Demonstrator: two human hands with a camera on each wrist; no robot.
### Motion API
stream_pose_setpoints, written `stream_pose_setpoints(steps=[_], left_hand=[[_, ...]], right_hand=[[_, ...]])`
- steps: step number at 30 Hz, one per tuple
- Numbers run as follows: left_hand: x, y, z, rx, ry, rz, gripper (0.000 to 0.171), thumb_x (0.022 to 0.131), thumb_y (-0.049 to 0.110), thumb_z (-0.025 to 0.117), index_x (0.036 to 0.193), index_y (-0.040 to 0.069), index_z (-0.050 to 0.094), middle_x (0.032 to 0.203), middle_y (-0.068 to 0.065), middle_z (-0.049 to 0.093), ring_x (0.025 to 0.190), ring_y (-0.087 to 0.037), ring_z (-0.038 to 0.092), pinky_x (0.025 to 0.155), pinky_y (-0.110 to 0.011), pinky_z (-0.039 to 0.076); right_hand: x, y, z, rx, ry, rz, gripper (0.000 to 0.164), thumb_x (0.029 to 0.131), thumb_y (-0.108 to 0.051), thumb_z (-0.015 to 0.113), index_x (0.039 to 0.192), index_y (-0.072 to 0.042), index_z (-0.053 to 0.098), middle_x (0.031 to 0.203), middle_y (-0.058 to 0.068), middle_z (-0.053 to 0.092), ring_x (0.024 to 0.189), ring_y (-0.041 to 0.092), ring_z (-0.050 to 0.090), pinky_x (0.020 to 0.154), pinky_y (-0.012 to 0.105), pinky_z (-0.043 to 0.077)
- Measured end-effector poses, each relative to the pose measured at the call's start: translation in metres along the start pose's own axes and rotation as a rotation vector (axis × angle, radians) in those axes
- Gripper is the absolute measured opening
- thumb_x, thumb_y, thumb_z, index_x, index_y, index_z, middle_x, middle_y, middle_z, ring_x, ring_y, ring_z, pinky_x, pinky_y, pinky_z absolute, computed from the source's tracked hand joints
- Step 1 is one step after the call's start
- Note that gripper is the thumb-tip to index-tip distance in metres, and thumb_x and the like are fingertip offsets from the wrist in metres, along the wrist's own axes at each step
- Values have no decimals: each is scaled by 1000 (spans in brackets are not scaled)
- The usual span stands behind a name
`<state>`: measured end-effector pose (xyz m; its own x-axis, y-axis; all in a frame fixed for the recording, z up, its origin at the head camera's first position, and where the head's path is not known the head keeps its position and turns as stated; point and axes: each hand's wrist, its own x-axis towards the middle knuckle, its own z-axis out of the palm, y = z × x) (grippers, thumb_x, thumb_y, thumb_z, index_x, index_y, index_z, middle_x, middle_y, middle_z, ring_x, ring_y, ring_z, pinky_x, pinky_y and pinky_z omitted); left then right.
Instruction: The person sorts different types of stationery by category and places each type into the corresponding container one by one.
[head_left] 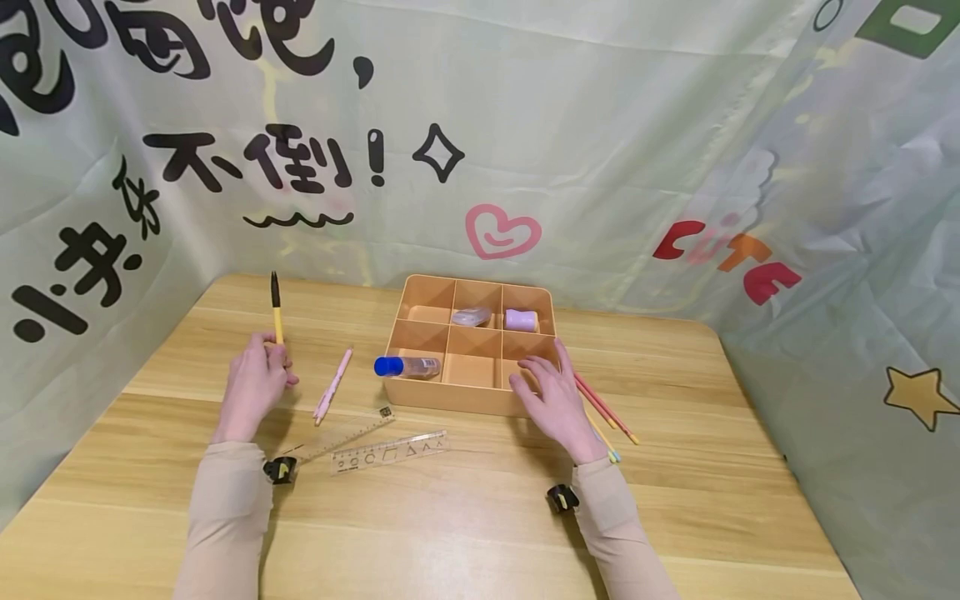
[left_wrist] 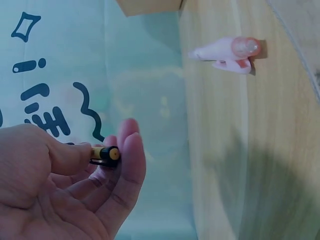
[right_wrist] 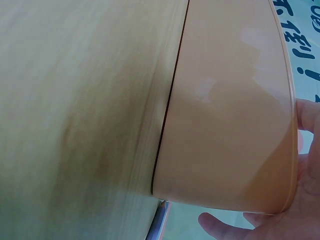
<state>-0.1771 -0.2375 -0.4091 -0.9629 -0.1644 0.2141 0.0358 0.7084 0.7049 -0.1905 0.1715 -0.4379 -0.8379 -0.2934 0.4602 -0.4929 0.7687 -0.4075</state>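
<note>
My left hand (head_left: 253,383) pinches a yellow pen (head_left: 277,317) with a black end, held nearly upright above the table's left side. The left wrist view shows the pen's clip end (left_wrist: 106,155) between thumb and fingers. My right hand (head_left: 555,404) lies over the front right corner of an orange compartment box (head_left: 457,398), touching its rim with fingers spread. In the right wrist view, the box's smooth front wall (right_wrist: 230,110) fills the middle, with the hand at its edge. A clear tube with a blue cap (head_left: 390,367) lies in the front left compartment, its cap sticking out over the wall.
A pink pen (head_left: 332,387) lies right of my left hand, near two transparent rulers (head_left: 390,452). Several pencils (head_left: 607,408) lie beside the box, partly behind my right hand. Back compartments hold a clear object (head_left: 471,317) and a lilac one (head_left: 521,321). A printed curtain (head_left: 600,167) surrounds the table.
</note>
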Motion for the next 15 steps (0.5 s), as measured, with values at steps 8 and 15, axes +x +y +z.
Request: stream_pose_setpoints(steps=[8,15], left_hand=[[0,5,-2,-10,50,20,32,104,9,37,126,-13,43,90,-24,60,62,-26,64,44,-24,49],[0,9,-1,-2,108,55,31,104,10,38,124,-12,48,87,-24,60,63,-30,59,45,-29,47]], right_hand=[[0,-1,0,5,6,-5,38,95,-25,57,109,9,67,115,23,65,137,44,19,115,56,11],[0,0,0,11,-2,8,39,95,-26,56,110,9,67,116,23,65,138,45,17,115,56,11]])
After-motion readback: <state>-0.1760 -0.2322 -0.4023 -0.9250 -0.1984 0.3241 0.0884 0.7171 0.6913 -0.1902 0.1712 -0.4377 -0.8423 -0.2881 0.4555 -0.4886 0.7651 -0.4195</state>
